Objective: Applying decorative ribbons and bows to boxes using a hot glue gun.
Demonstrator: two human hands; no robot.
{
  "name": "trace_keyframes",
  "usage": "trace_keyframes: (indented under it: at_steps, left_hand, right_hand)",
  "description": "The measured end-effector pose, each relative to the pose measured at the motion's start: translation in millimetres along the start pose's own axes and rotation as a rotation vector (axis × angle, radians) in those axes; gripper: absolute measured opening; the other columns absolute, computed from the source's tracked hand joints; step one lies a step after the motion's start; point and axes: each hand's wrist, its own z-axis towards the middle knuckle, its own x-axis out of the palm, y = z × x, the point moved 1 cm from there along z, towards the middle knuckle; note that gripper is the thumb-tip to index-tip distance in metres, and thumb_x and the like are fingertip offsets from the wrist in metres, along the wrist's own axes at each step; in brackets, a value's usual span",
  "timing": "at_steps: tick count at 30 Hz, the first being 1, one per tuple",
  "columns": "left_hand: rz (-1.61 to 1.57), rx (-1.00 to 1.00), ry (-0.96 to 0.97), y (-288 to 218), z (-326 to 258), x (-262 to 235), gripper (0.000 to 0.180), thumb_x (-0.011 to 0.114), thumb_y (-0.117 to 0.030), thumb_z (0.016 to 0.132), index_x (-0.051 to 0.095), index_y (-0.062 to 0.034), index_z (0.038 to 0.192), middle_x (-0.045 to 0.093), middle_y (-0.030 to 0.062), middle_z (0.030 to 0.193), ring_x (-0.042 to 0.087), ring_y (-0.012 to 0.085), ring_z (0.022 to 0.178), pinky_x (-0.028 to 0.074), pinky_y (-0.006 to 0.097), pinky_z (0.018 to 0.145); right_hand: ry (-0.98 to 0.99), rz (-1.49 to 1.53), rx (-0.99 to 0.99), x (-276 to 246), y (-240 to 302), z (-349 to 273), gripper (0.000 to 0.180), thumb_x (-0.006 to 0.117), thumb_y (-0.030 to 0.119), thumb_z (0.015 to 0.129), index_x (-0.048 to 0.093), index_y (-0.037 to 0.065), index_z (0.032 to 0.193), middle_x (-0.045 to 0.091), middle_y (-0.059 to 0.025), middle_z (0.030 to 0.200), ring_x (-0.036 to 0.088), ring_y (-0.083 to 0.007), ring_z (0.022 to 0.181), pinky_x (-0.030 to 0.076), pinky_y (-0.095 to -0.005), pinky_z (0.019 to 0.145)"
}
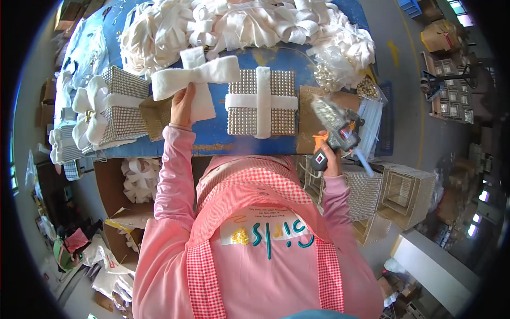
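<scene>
My left hand [182, 105] is closed on a white fabric bow [223, 70], held up over the blue table with its loose tails hanging. Closed round the handle of a glue gun [341, 139] with an orange trigger is my right hand [332, 160]. Between the hands, a box covered in rows of pearl beads [281, 119] lies on the table, with white ribbon bands [263, 101] crossing on its top. No bow sits on that cross. A brown cardboard sheet [308, 119] lies right of the box, partly under the glue gun.
White bows and ribbons [244, 24] are heaped along the far side of the blue table [212, 141]. At left stands a beaded box [125, 119] with a white bow [91, 112]. A bag of beads [369, 87] and glue sticks [366, 125] lie at right. Beaded frames [406, 194] stand below the table.
</scene>
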Motion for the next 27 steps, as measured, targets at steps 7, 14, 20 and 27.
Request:
trace_keyframes:
  at_steps: [7, 14, 20, 27]
  left_hand:
    - [0.056, 0.084, -0.06, 2.0, 12.3, -3.6, 0.021, 0.064, -0.018, 0.082, 0.065, -0.0004, 0.094, 0.065, 0.0052, 0.084, 0.059, 0.0104, 0.071, 0.047, 0.023, 0.065]
    - [0.107, 0.021, -0.066, 4.9, 14.9, -9.6, 0.025, 0.066, -0.021, 0.08, 0.066, 0.0012, 0.091, 0.064, 0.0036, 0.081, 0.058, 0.0084, 0.069, 0.045, 0.021, 0.062]
    - [0.063, 0.016, -0.059, 11.6, 16.6, -9.4, 0.027, 0.066, -0.023, 0.081, 0.065, 0.0012, 0.092, 0.064, 0.0036, 0.081, 0.058, 0.008, 0.067, 0.045, 0.021, 0.06]
    - [0.063, 0.006, -0.055, 14.5, 18.9, -9.2, 0.027, 0.067, -0.023, 0.08, 0.065, 0.0016, 0.093, 0.064, 0.0038, 0.081, 0.058, 0.0083, 0.068, 0.045, 0.021, 0.061]
  right_hand:
    - [0.317, -0.362, 0.001, 62.9, 40.3, 7.6, 0.028, 0.06, 0.027, 0.085, 0.056, 0.001, 0.096, 0.06, -0.0064, 0.089, 0.057, -0.0114, 0.08, 0.045, -0.0242, 0.066]
    - [0.197, -0.472, -0.025, 77.7, 35.6, 16.5, 0.029, 0.062, 0.025, 0.084, 0.055, -0.001, 0.093, 0.059, -0.0065, 0.077, 0.059, -0.014, 0.07, 0.047, -0.0259, 0.063]
    - [0.168, -0.52, -0.011, 82.3, 35.5, 17.3, 0.027, 0.062, 0.023, 0.084, 0.054, -0.002, 0.094, 0.058, -0.0054, 0.073, 0.058, -0.013, 0.064, 0.047, -0.0258, 0.059]
    - [0.178, -0.594, 0.028, 89.2, 34.5, 17.8, 0.025, 0.06, 0.019, 0.085, 0.052, -0.003, 0.094, 0.055, -0.0067, 0.077, 0.055, -0.0141, 0.064, 0.047, -0.0273, 0.058]
